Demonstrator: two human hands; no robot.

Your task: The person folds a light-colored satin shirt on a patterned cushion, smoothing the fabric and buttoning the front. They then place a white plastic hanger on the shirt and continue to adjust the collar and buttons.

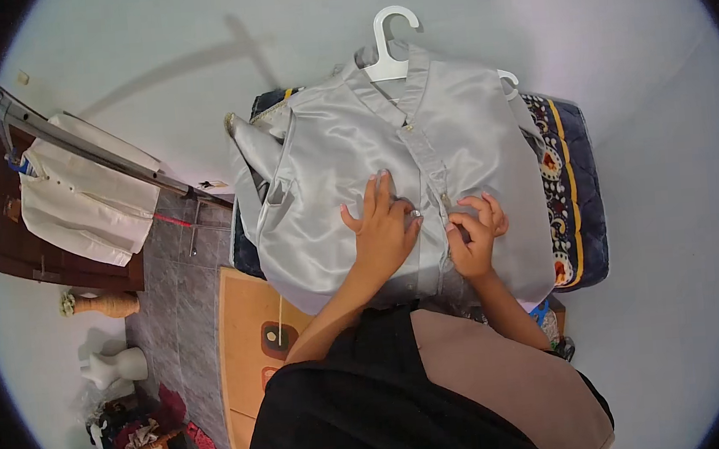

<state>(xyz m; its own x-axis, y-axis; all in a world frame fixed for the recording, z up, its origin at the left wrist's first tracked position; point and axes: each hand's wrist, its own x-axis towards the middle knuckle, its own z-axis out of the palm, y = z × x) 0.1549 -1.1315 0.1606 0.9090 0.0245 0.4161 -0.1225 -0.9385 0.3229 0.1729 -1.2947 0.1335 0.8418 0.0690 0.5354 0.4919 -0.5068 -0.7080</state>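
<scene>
A silver-grey satin shirt (324,183) with a band collar lies spread out before me on a white plastic hanger (387,67), its front placket partly parted. On the left front panel rests my left hand (384,219), thumb and index finger pinching the placket edge by a small shiny button (415,214), the other fingers spread on the satin. My right hand (475,234) pinches the opposite placket edge between thumb and index finger, its other fingers curled. Small fasteners show higher up near the collar.
Beneath the shirt is a dark patterned padded cloth (579,194). A second white hanger (508,76) shows at the shirt's right shoulder. Left are a metal garment rail (107,154) with a white garment (87,189), a vase (106,304), a mannequin (120,365), a mat (241,335) and piled clothes.
</scene>
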